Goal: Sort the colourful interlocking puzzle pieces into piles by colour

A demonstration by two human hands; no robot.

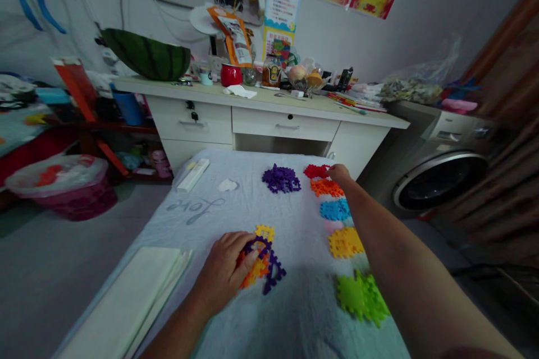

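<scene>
My left hand (229, 263) is curled around a small build of interlocking plastic puzzle pieces (274, 270) in purple, orange and yellow, lying on the blue cloth. Its fingers and thumb cover part of the build. Far forward, my right hand (340, 173) reaches to the pile of red interlocking pieces (315, 170), fingertips pinched at its right edge and partly hidden. Below the red pile, piles of orange pieces (326, 187), blue pieces (334, 210), yellow pieces (345, 242) and green pieces (361, 296) run towards me. Purple pieces (281, 178) lie left of the red ones.
The cloth-covered surface (197, 241) also bears a white remote-like bar (193, 175) and folded white sheets (126, 297). Behind it stands a white desk (273, 102) carrying a cut watermelon (149, 55) and jars. A washing machine (442, 146) is right; a pink bin (71, 193) is left.
</scene>
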